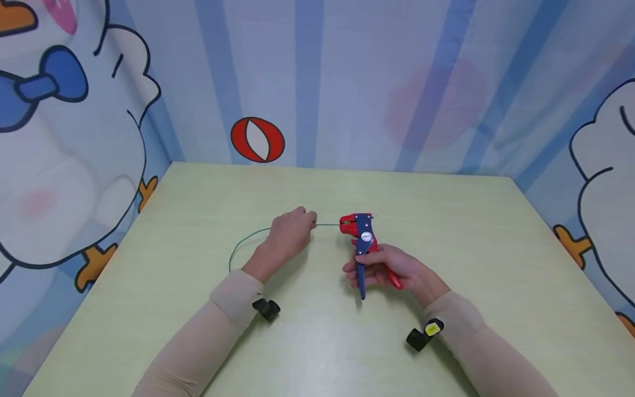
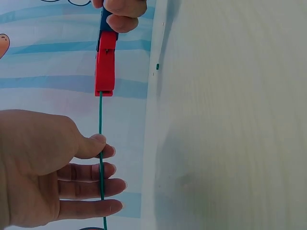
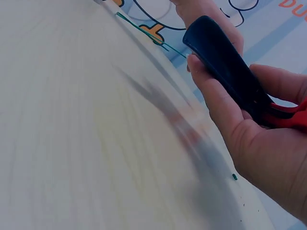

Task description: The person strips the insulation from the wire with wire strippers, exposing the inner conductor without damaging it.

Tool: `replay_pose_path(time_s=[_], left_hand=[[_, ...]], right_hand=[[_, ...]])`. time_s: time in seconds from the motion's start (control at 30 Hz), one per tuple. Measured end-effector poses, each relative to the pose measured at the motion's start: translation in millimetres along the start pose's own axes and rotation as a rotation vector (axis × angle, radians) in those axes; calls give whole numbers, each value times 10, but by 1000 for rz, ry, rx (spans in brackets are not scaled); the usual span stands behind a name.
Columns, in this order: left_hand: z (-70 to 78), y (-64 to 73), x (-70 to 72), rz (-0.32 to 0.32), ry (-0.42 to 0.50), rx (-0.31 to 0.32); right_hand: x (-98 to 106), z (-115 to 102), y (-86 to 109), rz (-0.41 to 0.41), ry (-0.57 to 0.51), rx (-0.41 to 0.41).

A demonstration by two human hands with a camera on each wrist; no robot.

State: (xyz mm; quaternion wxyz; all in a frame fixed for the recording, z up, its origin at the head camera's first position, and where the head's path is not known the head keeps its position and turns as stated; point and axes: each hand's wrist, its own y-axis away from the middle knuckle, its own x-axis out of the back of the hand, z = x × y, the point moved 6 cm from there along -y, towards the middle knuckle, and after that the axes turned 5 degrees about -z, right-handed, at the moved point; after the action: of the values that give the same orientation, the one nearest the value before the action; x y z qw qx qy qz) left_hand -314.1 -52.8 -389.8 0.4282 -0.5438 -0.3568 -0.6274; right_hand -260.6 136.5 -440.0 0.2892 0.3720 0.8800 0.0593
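Between thumb and index finger my left hand (image 2: 53,167) pinches a thin green wire (image 2: 100,117), the other fingers lying behind it. In the head view the wire (image 1: 327,224) runs straight from the left hand (image 1: 291,230) into the jaws of a red and blue wire stripper (image 1: 365,237). Its other end curves back past the left wrist. My right hand (image 1: 384,267) grips the stripper by its handles, which are spread apart. The right wrist view shows the dark blue handle (image 3: 225,67) against the fingers of the right hand (image 3: 259,139).
A small green scrap (image 2: 157,66) lies on the pale table (image 1: 198,193), with a few tiny specks near it. A patterned curtain (image 1: 347,82) rises behind the table's far edge. Black wrist cameras sit on both cuffs.
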Motion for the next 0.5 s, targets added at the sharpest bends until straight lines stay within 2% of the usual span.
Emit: replay_pose_path(time_s=[0.17,0.37,0.5], left_hand=[[32,-6,8,-2,-12,-10],[79,16,36,17,-3,-34],[101,28,75,31,4,-40]], right_hand=[[-11,17,-8,-4,41,8],[3,45,-28,50,159,7],[21,42,-39,54,172,25]])
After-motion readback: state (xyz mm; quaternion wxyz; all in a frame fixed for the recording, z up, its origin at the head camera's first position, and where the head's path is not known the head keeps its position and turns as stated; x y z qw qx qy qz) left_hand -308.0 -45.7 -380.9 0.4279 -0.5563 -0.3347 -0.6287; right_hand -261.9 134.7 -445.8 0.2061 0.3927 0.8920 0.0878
